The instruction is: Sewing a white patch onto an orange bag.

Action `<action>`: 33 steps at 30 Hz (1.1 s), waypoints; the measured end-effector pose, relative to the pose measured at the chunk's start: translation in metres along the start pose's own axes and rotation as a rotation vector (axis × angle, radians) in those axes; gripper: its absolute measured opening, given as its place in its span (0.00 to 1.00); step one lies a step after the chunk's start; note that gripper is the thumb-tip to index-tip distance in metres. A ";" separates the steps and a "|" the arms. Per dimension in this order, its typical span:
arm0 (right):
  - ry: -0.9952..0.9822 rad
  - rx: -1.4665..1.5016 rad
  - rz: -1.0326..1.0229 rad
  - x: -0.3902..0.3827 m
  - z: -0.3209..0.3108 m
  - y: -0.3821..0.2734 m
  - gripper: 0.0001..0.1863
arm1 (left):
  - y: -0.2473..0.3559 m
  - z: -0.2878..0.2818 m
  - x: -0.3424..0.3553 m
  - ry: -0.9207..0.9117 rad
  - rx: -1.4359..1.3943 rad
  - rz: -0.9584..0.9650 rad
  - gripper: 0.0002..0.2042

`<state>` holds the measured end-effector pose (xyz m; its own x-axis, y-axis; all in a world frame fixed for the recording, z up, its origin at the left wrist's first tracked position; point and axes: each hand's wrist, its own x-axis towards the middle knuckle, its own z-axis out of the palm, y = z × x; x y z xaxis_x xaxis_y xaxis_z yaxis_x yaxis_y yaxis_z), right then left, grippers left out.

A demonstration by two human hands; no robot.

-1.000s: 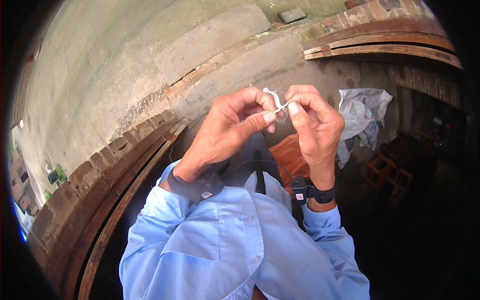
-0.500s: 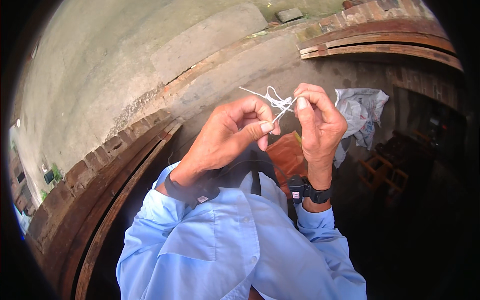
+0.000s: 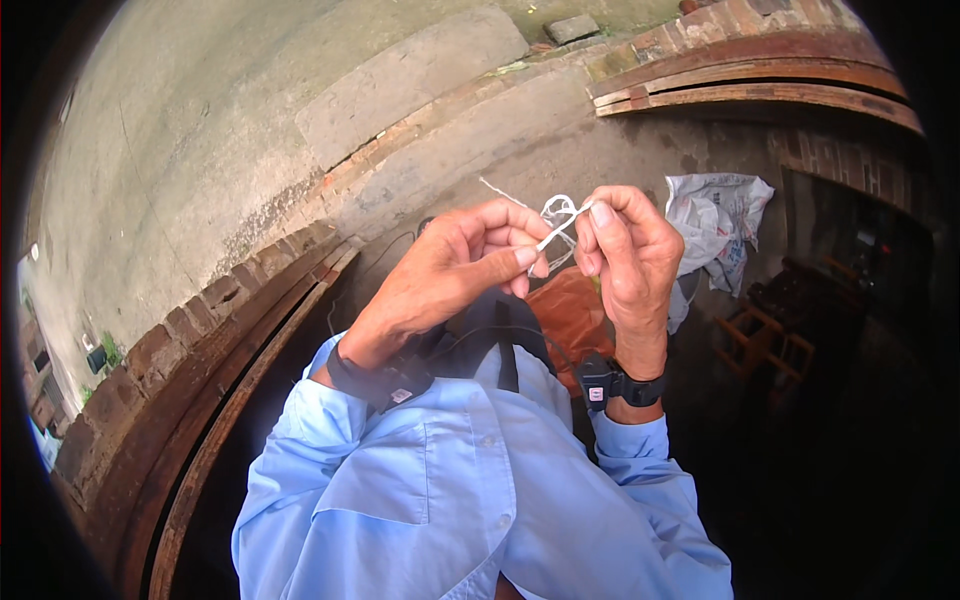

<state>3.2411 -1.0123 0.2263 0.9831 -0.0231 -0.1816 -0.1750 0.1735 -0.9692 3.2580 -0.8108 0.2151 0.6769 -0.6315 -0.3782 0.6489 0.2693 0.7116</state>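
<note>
While two bare hands meet in front of the chest, one thin white string (image 3: 556,228) runs between them, looped and tangled into a small knot with a loose end trailing up and away to the left hand's far side. To the outer side of the left hand (image 3: 455,270) lie a curved row of weathered red bricks (image 3: 215,300) and a long dark wooden beam (image 3: 240,390), with rough grey concrete ground (image 3: 200,130) beyond. That hand is curled, thumb and forefinger pinching the string, and one dark band (image 3: 375,380) circles its wrist above a pale blue shirt sleeve (image 3: 330,450). Just below and between the hands sits something orange and smooth (image 3: 570,315), partly hidden. The right hand (image 3: 630,255) is clenched around the other side of the string, its fingertips gripping the loop; one black watch-like strap (image 3: 615,385) wraps its wrist. Beyond that hand's outer side lies one crumpled white woven sack (image 3: 720,215), and lower down stand wooden frames (image 3: 770,345) in deep shadow, too dark to count.
</note>
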 end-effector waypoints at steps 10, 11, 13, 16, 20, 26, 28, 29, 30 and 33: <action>-0.104 -0.182 0.061 -0.021 0.000 -0.006 0.05 | -0.021 0.002 0.009 0.002 -0.215 0.040 0.20; -0.107 -0.190 0.059 -0.023 -0.001 -0.005 0.05 | -0.020 0.001 0.010 0.007 -0.243 0.044 0.20; -0.115 -0.224 0.063 -0.026 -0.004 -0.003 0.05 | -0.020 0.000 0.010 0.020 -0.300 0.052 0.20; -0.129 -0.254 0.070 -0.029 -0.008 0.001 0.04 | -0.021 -0.001 0.012 0.058 -0.313 0.075 0.20; -0.135 -0.300 0.096 -0.032 -0.009 0.001 0.04 | -0.025 0.001 0.011 0.105 -0.256 0.097 0.14; -0.120 -0.392 0.084 -0.035 -0.012 0.000 0.03 | -0.020 0.001 0.010 0.204 -0.065 0.115 0.08; -0.114 -0.439 0.061 -0.033 -0.012 0.000 0.03 | -0.015 0.000 0.010 0.249 0.085 0.161 0.08; -0.111 -0.462 0.051 -0.033 -0.011 0.000 0.03 | -0.014 -0.001 0.009 0.264 0.134 0.191 0.08; -0.116 -0.482 0.017 -0.032 -0.011 0.002 0.03 | -0.013 -0.003 0.009 0.278 0.183 0.222 0.08; -0.125 -0.536 -0.055 -0.033 -0.010 0.003 0.03 | -0.014 -0.007 0.008 0.313 0.281 0.284 0.09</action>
<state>3.2077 -1.0205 0.2273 0.9848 0.1044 -0.1388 -0.0941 -0.3506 -0.9318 3.2568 -0.8139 0.1981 0.9126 -0.3021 -0.2755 0.3347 0.1651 0.9277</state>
